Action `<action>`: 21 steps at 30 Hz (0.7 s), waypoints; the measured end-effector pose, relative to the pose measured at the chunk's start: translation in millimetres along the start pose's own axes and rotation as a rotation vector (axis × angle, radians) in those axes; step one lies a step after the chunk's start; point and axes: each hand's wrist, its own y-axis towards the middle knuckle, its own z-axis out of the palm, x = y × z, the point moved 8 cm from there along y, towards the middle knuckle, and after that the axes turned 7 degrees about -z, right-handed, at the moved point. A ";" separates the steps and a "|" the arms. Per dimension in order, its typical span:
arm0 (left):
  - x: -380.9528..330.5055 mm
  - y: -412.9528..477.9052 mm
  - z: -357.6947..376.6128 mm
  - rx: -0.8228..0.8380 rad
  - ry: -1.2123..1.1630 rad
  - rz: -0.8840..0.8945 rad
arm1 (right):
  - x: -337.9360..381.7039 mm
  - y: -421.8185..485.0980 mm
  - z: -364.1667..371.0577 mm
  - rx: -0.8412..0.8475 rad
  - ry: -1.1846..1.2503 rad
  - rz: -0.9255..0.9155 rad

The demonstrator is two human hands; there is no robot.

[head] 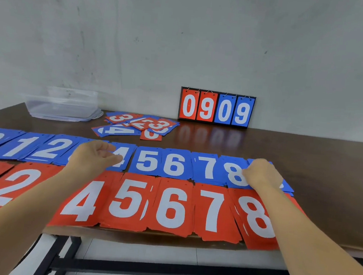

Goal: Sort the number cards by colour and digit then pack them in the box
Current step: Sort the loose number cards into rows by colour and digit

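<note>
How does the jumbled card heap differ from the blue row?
The heap of red and blue number cards mixes colours; the row of blue number cards is one colour. The heap lies jumbled; the row runs in digit order. Both lie on the dark table.

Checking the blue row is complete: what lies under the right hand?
The right hand covers the last blue number card, right of the blue 8 card. Only its blue edges show; its digit is covered.

Left hand [94, 155] over blue cards [160, 161], right hand [261, 174] at row's end
</note>
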 end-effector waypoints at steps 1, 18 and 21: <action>0.1 5.7 1.1 0.007 -0.006 0.007 | 9.5 1.0 0.2 0.000 0.016 -0.015; 13.9 154.9 -24.3 0.064 0.009 0.062 | 208.8 29.5 67.2 0.167 0.137 -0.216; 19.4 183.9 -22.0 0.062 0.041 0.062 | 240.5 35.0 82.7 0.171 0.098 -0.299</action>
